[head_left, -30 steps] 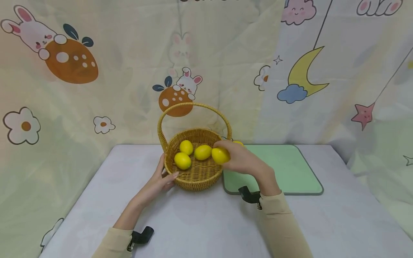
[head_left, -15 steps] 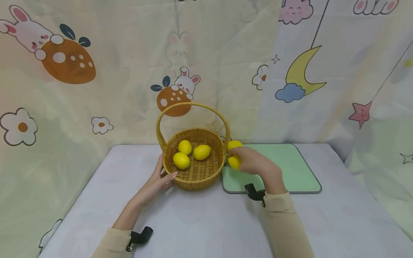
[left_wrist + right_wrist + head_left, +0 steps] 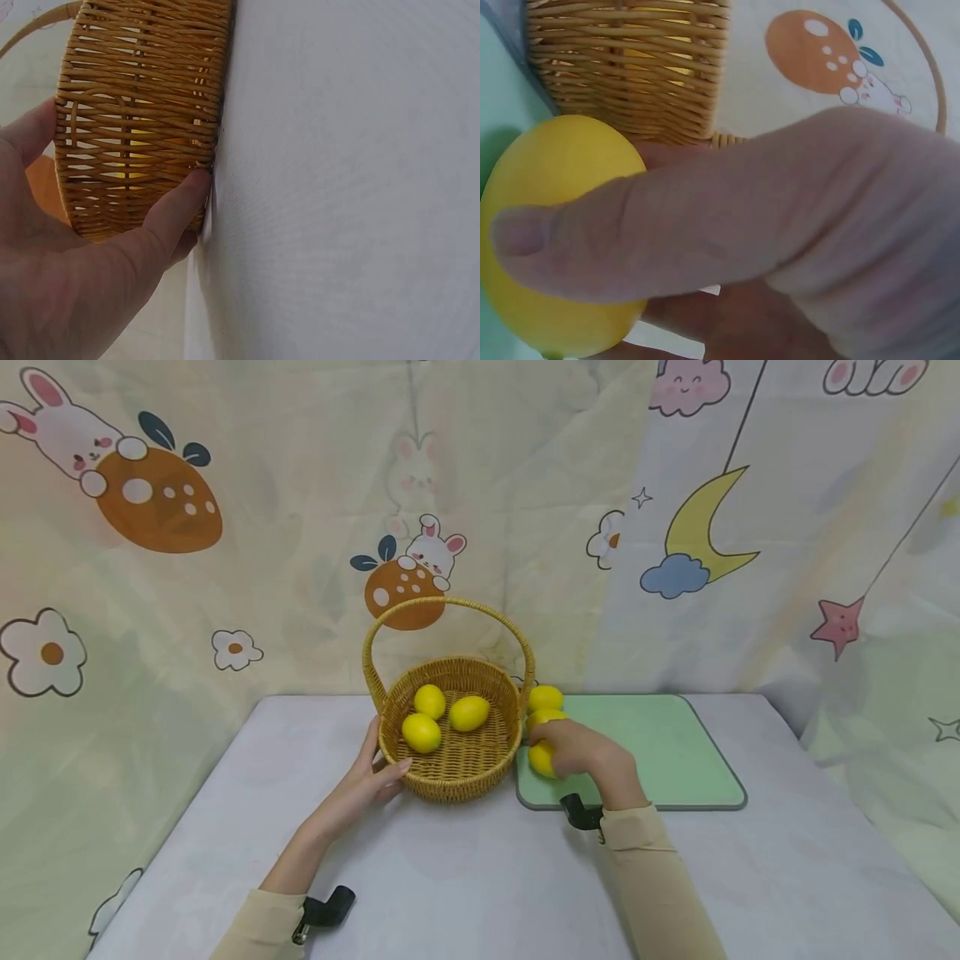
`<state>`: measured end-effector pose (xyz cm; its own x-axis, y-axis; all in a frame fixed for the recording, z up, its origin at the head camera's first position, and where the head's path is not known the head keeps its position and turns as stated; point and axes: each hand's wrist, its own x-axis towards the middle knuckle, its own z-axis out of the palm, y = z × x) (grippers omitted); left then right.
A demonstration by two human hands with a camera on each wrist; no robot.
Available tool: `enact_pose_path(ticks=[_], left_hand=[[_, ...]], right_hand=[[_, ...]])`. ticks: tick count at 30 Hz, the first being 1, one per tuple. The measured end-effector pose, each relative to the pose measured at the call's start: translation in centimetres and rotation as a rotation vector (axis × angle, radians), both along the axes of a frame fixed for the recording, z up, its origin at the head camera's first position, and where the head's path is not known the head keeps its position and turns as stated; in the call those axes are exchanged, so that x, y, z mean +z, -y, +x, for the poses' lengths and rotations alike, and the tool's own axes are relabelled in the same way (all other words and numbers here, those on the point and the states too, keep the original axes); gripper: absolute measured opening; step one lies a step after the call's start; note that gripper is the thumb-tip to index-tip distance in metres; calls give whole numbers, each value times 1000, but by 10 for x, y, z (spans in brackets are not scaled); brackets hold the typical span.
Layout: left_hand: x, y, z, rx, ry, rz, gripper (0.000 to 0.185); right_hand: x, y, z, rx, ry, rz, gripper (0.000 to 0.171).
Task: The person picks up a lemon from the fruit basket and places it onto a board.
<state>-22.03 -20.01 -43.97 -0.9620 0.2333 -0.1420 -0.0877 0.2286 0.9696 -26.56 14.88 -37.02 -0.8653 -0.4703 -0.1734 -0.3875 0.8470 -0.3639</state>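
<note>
**Held lemon (image 3: 542, 761) set just right of the basket (image 3: 452, 792)**

The relation that matters, as far as can be judged, is a sideways one: in the head view the lemon is held immediately right of the basket wall, at the front of a short column near the board's left edge. It is gripped by the right hand (image 3: 588, 753), with the thumb laid across it in the right wrist view. There its long axis is seen running roughly up and down the frame (the greenish tip is pointed at the bottom), crossed by the thumb nearly at right angles. Whether its weight is borne by the hand or by the board cannot be told.

The left hand (image 3: 371, 781) is placed farther off, beyond the basket — its thumb and fingers are curved round the outer wall at lower left. Two lemons (image 3: 546, 697) are lined up behind the held one, the nearer partly hidden; three lemons (image 3: 469, 714) are grouped inside the basket.

The green board (image 3: 660, 752) is laid right of centre on a pale-covered table (image 3: 450, 885) — backed by a printed cloth (image 3: 300, 485), on which rabbits, flowers and a moon are shown.
</note>
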Motion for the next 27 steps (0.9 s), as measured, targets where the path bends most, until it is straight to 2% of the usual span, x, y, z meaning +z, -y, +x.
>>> enact_pose_path(ticks=[6,17,23,27], left_hand=[[1,-1,-1,-3,-2,1,98],[-1,-1,0,-2,-4,-9,98],[-1,0,0,-4,-8,-10,101],[-1,0,0,-7,-9,2,102]], right_hand=[[1,4,2,-64,11,16,53],[6,-1,4,-68,-50,-68,41],[9,-3,3,-70,-69,-51,50],[13,-5,3,-91,-42,-60,52]])
